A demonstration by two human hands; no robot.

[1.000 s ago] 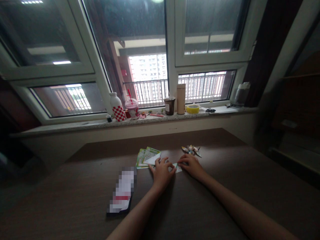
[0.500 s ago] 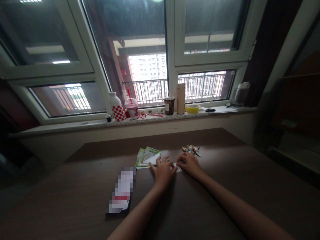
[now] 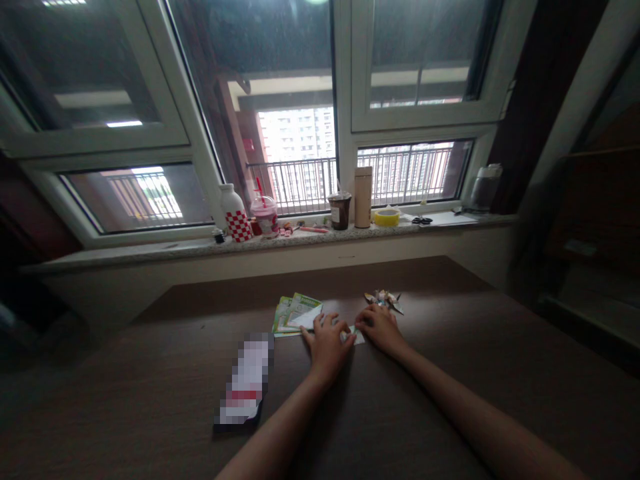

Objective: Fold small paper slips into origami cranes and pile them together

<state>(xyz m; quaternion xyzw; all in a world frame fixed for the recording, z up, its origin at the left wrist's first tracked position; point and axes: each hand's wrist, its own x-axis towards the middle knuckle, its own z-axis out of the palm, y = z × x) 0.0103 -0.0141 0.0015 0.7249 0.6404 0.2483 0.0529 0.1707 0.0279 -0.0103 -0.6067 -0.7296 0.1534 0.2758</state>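
A small whitish-green piece of paper lies between my two hands on the table, partly covered by fingers. My left hand pinches its left side between thumb and index finger, while the other fingers spread toward several green-and-white printed cards. At the paper's right edge, my right hand has its thumb and fingertips pressed together on it. Just beyond the right hand sits a small heap of pointed, folded-looking pieces, their kind unclear.
A phone with a blurred-out screen lies left of my left forearm on the brown table. Along the windowsill stand a checkered bottle, drink cups, a tan flask, yellow tape and scissors.
Both hands stay at the paper with almost the same pose. The whole view has shifted very slightly; nothing has visibly been picked up or let go.
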